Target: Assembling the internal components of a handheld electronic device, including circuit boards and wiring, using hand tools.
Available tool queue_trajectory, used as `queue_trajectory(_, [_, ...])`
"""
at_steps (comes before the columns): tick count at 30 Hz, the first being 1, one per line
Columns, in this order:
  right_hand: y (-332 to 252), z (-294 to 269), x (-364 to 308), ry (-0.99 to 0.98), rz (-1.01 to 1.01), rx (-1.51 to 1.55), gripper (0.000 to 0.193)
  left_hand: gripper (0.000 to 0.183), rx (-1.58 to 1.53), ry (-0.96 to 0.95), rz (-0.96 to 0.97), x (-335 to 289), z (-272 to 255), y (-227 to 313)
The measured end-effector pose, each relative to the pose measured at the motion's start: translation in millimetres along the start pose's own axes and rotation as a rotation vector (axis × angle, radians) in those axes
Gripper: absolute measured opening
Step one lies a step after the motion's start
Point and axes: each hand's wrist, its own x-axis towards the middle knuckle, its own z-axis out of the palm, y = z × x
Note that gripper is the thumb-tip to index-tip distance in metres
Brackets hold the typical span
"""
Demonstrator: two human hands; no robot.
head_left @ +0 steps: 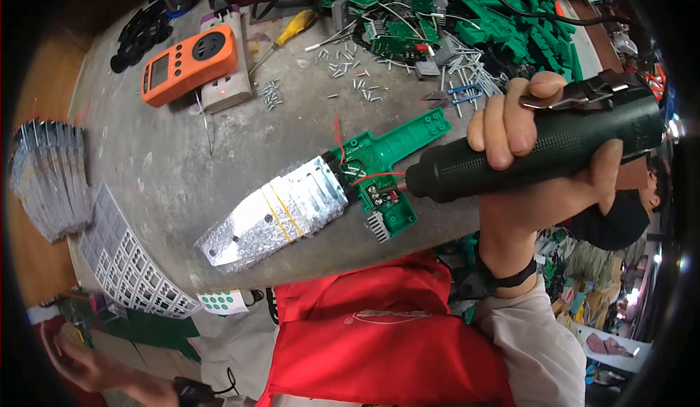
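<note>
My right hand [519,165] grips a dark green electric screwdriver [539,148]; its tip touches the open green plastic housing [385,158] of a tool lying on the grey table [182,166]. Red wires and a small circuit board show inside the housing. A silver metal blade part wrapped in bubble wrap with yellow rubber bands [281,210] sticks out of the housing toward the lower left. My left hand [80,367] hangs low at the bottom left, away from the table, fingers apart and holding nothing.
An orange meter [189,63] rests on a white block at the back left, with a yellow-handled screwdriver [288,32] beside it. Loose screws [350,79], green housings and circuit boards [467,21] crowd the back right. White label sheets [127,261] overhang the near left edge.
</note>
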Motion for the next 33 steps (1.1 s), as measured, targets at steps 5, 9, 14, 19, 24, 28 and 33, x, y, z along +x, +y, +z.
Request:
queue_trajectory(5, [8, -5, -1, 0.06, 0.021, -0.02, 0.072, 0.022, 0.017, -0.11, 0.223, -38, 42, 119])
queue_trajectory(9, [8, -4, 1, 0.04, 0.016, -0.012, 0.072, 0.02, -0.113, -0.107, 0.161, -40, 56, 161])
queue_trajectory(14, [1, 2, 0, 0.028, -0.013, 0.073, 0.069, 0.026, -0.534, -0.634, 0.185, -44, 85, 219])
queue_trajectory(19, [-18, 19, 5, 0.032, -0.048, 0.171, 0.052, 0.036, -0.874, -0.893, 0.065, -60, 121, 284])
queue_trajectory(24, [-25, 23, 8, 0.062, -0.055, 0.244, 0.048, 0.033, -0.935, -0.891, 0.022, -77, 146, 290])
queue_trajectory(28, [-29, 18, 6, 0.044, -0.054, 0.223, 0.049, 0.026, -0.956, -0.844, 0.004, -80, 147, 296])
queue_trajectory(33, [-30, 14, 5, 0.039, -0.062, 0.199, 0.049, 0.022, -0.927, -0.773, 0.08, -82, 152, 304])
